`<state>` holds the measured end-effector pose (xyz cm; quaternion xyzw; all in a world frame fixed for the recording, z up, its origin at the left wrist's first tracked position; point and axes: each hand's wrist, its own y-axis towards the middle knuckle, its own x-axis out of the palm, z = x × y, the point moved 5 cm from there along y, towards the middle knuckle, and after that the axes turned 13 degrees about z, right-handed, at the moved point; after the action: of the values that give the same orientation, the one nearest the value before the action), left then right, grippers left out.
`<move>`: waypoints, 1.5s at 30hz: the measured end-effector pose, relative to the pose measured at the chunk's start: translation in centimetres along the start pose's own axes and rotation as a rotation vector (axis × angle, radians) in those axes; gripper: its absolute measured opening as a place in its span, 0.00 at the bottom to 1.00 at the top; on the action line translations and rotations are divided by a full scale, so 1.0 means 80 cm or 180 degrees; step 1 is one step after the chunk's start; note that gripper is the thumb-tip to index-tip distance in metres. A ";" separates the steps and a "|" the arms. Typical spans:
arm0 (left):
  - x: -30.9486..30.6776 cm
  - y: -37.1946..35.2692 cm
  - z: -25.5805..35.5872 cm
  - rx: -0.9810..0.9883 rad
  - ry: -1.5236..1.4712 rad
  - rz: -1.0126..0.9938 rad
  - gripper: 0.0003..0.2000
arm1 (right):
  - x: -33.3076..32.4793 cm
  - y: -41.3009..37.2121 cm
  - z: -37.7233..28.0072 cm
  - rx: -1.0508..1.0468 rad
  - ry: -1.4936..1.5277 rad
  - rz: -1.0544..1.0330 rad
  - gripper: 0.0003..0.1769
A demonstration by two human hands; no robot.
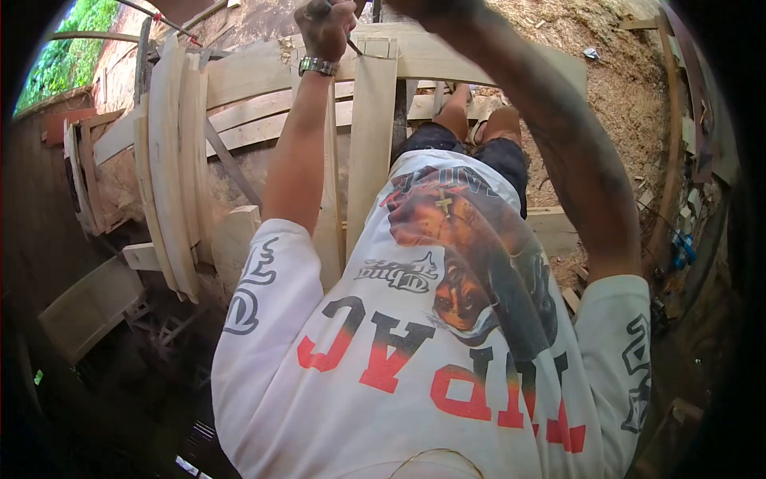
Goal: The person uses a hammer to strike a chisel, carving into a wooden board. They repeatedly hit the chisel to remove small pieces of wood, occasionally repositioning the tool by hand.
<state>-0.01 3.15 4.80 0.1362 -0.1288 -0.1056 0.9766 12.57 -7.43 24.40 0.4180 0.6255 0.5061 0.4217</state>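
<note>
My left hand (pixel 325 30), with a metal watch on its wrist, is closed around the dark handle of what looks like a chisel (pixel 354 48). The tool's thin metal end slants down to the top of a pale wooden plank (pixel 372 136), beside a marked outline. That plank lies lengthwise in front of me, across a wide crosswise board (pixel 487 60). At the top edge, my right hand (pixel 421 6) is blurred and partly cut off, so its fingers and anything in them cannot be made out.
Several long curved boards (pixel 171 160) stand stacked at the left. Lower crosswise planks (pixel 263 120) run behind the plank. Wood shavings (pixel 558 136) cover the ground at right, with a crumpled scrap (pixel 590 53) on them. A blue object (pixel 684 249) lies far right.
</note>
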 end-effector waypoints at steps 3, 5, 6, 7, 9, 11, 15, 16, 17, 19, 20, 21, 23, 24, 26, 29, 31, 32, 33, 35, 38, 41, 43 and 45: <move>-0.007 -0.003 -0.023 -0.0054 0.0063 -0.0330 0.17 | 0.020 -0.151 0.019 0.1523 0.0451 -0.3336 0.11; -0.012 -0.006 -0.035 -0.0135 -0.0072 -0.0434 0.17 | 0.001 -0.108 0.016 0.1632 0.0027 -0.3450 0.12; -0.013 -0.010 -0.032 -0.0217 -0.0162 -0.0387 0.18 | -0.005 -0.129 0.017 0.1693 0.0061 -0.3159 0.13; -0.012 -0.014 -0.028 -0.0298 -0.0253 -0.0339 0.19 | -0.019 -0.147 0.018 0.1793 0.0079 -0.2885 0.14; -0.020 0.009 -0.039 -0.0123 -0.0203 -0.0302 0.18 | -0.066 -0.144 0.021 0.2134 0.0448 -0.2547 0.09; -0.036 0.032 -0.041 -0.0687 -0.0690 0.0256 0.14 | -0.115 -0.168 0.030 0.2671 0.0237 -0.2638 0.10; -0.037 0.028 -0.015 -0.0626 -0.0731 0.0551 0.16 | -0.229 -0.256 0.050 0.3790 -0.0360 -0.2751 0.12; -0.013 0.008 0.006 -0.0388 -0.0446 0.0302 0.17 | -0.258 -0.286 0.054 0.3825 -0.0488 -0.2639 0.12; 0.002 -0.005 0.020 -0.0168 -0.0143 0.0058 0.18 | -0.284 -0.299 0.053 0.3969 -0.0707 -0.2683 0.15; 0.020 -0.001 0.032 -0.0044 -0.0244 -0.0006 0.17 | -0.325 -0.321 0.051 0.4245 -0.1002 -0.2704 0.18; 0.032 0.005 0.041 -0.0062 -0.0295 0.0083 0.18 | -0.344 -0.331 0.050 0.4374 -0.1071 -0.2702 0.18; 0.037 0.007 0.044 -0.0064 -0.0350 0.0178 0.19 | -0.361 -0.340 0.051 0.4487 -0.1136 -0.2695 0.18; 0.032 0.027 0.005 -0.0662 -0.0683 0.0334 0.18 | -0.395 -0.371 0.051 0.4964 -0.1219 -0.2513 0.16; 0.033 0.029 -0.007 -0.0803 -0.0624 0.0474 0.19 | -0.408 -0.386 0.050 0.5199 -0.1257 -0.2415 0.15; 0.036 0.033 -0.026 -0.0803 -0.0413 0.0528 0.22 | -0.415 -0.385 0.044 0.5494 -0.1126 -0.2303 0.12; 0.042 0.031 -0.042 -0.1062 -0.0358 0.0646 0.22 | -0.420 -0.390 0.041 0.5673 -0.1040 -0.2116 0.10; 0.046 0.031 -0.045 -0.1038 -0.0211 0.0647 0.21 | -0.417 -0.389 0.038 0.5705 -0.1049 -0.2138 0.10; 0.047 0.031 -0.045 -0.1023 -0.0137 0.0656 0.21 | -0.414 -0.384 0.038 0.5715 -0.1070 -0.2217 0.10; 0.050 0.032 -0.044 -0.1030 -0.0110 0.0682 0.21 | -0.409 -0.378 0.040 0.5718 -0.1084 -0.2292 0.10; 0.054 0.034 -0.046 -0.1033 -0.0064 0.0728 0.20 | -0.394 -0.373 0.051 0.5437 -0.1025 -0.2560 0.11; 0.053 0.042 -0.061 -0.0894 0.0152 0.0900 0.19 | -0.349 -0.357 0.072 0.5019 -0.0648 -0.2572 0.13; 0.055 0.049 -0.076 -0.0890 0.0193 0.0901 0.17 | -0.290 -0.322 0.098 0.4454 -0.0695 -0.2821 0.16; 0.061 0.051 -0.068 -0.0851 0.0184 0.0961 0.16 | -0.244 -0.289 0.110 0.4470 -0.0401 -0.2719 0.17; 0.060 0.053 -0.068 -0.0860 0.0095 0.1030 0.16 | -0.206 -0.269 0.126 0.4091 -0.0244 -0.2696 0.17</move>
<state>6.74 7.27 2.04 -0.0168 -0.1191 0.0383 0.9920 24.93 -23.20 3.59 0.3229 0.8882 -0.1762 0.2751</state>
